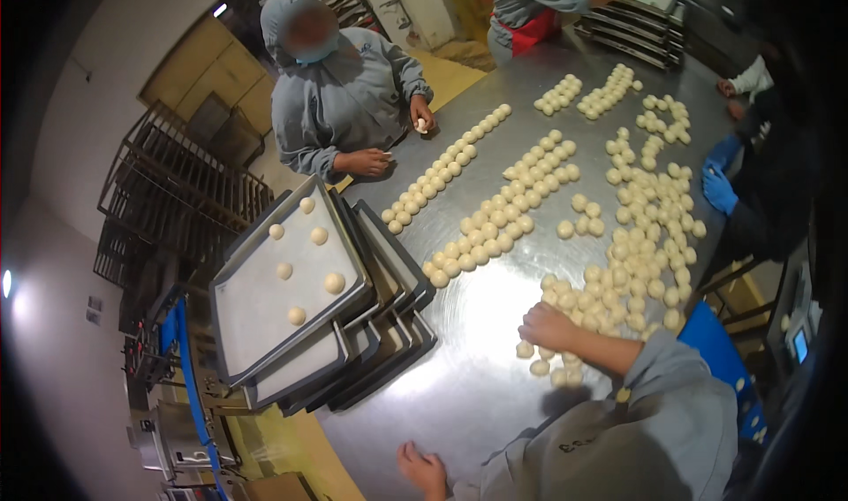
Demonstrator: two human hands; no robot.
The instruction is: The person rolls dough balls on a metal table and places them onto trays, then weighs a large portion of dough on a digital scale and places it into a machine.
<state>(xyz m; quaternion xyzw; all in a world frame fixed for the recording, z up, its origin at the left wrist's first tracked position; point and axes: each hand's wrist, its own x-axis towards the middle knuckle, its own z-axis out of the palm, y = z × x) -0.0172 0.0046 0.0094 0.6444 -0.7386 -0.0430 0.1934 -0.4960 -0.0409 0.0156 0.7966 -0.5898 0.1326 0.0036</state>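
Two bare hands of ours are over the bench (397,426). Our right hand (546,326) has its fingers bent at the near-left end of the heap (649,258) of dough balls; we cannot tell whether they are clamped on a ball. Our left hand (424,471) has fingers and thumb apart and holds nothing, low over the bench's near end; whether it touches the surface we cannot tell.

A few loose balls (540,368) lie just beside our right wrist. The heap stretches from there along the bench's right edge. Left of it we see a small cluster (581,225), then a broad block (495,223) slanting across the middle, then a narrow row (446,167) nearer the left edge. Two more blocks (609,92) sit toward the far end.

At the bench's left edge, trays (252,311) are piled unevenly, the top one tilted and carrying six balls set apart. Beyond that edge a co-worker (344,103) in grey holds a small pale piece. Blue gloves (720,187) show at the right edge. Another stack of trays (627,37) stands at the far end, beside someone in a red apron (535,33).
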